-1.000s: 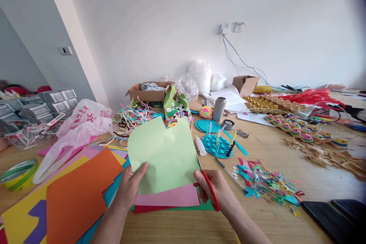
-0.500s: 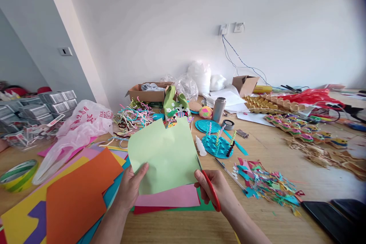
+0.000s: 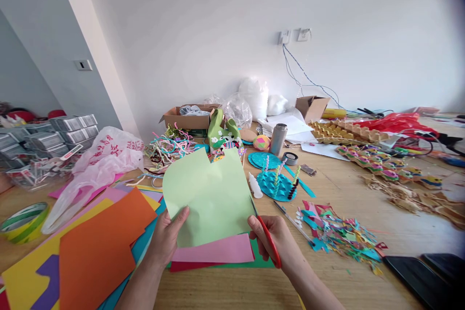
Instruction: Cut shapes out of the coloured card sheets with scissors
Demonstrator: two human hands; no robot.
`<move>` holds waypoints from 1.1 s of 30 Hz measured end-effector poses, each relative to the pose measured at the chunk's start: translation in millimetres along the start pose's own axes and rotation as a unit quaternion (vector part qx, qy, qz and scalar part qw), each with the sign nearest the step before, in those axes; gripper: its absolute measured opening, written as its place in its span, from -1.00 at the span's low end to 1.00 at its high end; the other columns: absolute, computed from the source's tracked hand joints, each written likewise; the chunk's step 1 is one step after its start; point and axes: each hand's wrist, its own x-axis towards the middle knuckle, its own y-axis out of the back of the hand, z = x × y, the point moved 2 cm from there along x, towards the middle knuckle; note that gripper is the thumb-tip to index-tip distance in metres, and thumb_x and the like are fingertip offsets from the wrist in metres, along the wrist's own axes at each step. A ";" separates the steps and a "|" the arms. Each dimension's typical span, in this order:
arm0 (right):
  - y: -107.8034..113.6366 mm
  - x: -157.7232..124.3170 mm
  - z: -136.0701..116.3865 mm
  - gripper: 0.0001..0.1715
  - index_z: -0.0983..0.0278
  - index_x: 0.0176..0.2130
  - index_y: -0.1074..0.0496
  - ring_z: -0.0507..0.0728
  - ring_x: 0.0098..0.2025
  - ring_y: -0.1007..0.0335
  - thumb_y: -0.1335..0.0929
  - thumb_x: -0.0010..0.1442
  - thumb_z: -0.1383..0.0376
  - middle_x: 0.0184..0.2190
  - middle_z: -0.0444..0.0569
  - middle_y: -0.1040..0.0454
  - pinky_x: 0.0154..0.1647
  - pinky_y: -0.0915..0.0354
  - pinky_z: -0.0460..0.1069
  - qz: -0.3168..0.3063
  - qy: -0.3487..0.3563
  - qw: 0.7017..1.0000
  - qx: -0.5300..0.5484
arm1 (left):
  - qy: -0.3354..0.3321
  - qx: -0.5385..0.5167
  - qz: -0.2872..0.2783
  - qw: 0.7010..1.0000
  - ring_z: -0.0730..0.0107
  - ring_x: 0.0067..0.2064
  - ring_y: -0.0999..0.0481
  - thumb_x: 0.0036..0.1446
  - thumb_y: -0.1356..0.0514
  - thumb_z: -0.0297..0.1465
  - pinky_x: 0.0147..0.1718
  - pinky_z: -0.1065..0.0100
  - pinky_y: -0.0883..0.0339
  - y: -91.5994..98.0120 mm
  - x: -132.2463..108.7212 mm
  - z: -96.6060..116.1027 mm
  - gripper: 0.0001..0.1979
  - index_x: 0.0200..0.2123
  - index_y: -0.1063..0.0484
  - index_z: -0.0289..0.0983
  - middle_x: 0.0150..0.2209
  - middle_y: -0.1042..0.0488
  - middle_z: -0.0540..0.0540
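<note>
A pale green sheet of paper (image 3: 210,198) with a notch cut from its top edge is held up in front of me. My left hand (image 3: 167,232) grips its lower left corner, thumb on top. In my right hand (image 3: 271,237) is a pair of red-handled scissors (image 3: 271,242), its blades along the sheet's right edge. That hand's thumb lies close to the paper's lower right corner; whether it presses on the sheet I cannot tell. Under the green sheet lie pink paper (image 3: 214,251) and darker red and green sheets.
Orange paper (image 3: 101,247) and other coloured sheets cover the left side, beside a tape roll (image 3: 25,223) and a plastic bag (image 3: 105,155). To the right are paper scraps (image 3: 341,232), a pen (image 3: 290,218) and a glue bottle (image 3: 255,186). A metal flask (image 3: 278,139) stands behind.
The scissors and my right hand have shifted very slightly at the sheet's right edge. My left hand and the green paper look almost the same.
</note>
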 end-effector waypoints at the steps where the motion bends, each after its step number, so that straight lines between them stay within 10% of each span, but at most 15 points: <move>1: 0.1 -0.2 -0.5 -0.33 0.24 -0.63 -0.30 -0.04 -0.81 -0.06 -0.25 0.00 -0.28 -0.86 -0.17 -0.23 -0.76 0.07 -0.13 0.001 -0.003 1.000 0.001 | 0.000 -0.001 -0.002 1.000 0.01 -0.07 -0.57 -0.05 -0.39 -0.21 -0.21 0.23 -0.46 -0.2 -0.4 0.2 -0.49 -0.03 -0.51 -0.29 -0.18 -0.63 -0.19; 33: 4.9 2.7 5.8 -0.28 0.23 -0.69 -0.23 0.00 -0.72 -0.23 -0.23 0.10 -0.27 -0.79 -0.08 -0.37 -0.61 -0.15 -0.10 -0.007 0.046 0.999 -0.027 | 0.025 -0.022 -0.019 0.999 -0.05 -0.02 -0.55 -0.07 -0.40 -0.23 -0.12 0.15 -0.44 -2.0 -1.2 1.1 -0.55 -0.10 -0.55 -0.30 -0.12 -0.62 -0.24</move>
